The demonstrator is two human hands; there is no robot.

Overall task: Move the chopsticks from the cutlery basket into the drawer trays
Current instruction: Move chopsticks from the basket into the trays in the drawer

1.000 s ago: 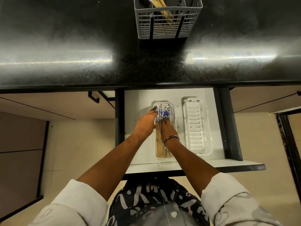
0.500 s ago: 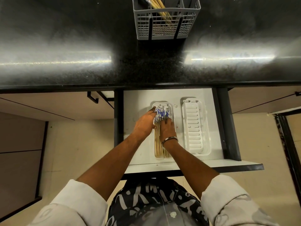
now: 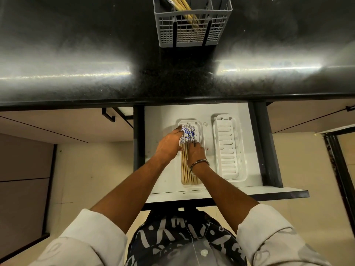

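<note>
Chopsticks point(image 3: 186, 166): lying in left tray point(image 3: 200, 127), long axis 12–6 o'clock, patterned ends toward 12.
Left hand point(image 3: 169, 146): fingers flat against bundle's side.
Right hand point(image 3: 196, 153): fingers pressing on top.
Basket point(image 3: 192, 29): 12 o'clock, more chopsticks.

The cutlery basket point(image 3: 192, 25) is cropped above; right hand point(image 3: 196, 153) covers chopsticks point(image 3: 185, 166).

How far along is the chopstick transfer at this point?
Done: a row of chopsticks already lies in the left tray of the drawer. In hand: the left hand and right hand rest on that row, apparently lining it up. Left: several chopsticks remain in the basket on the counter, and the right tray holds none.
</note>
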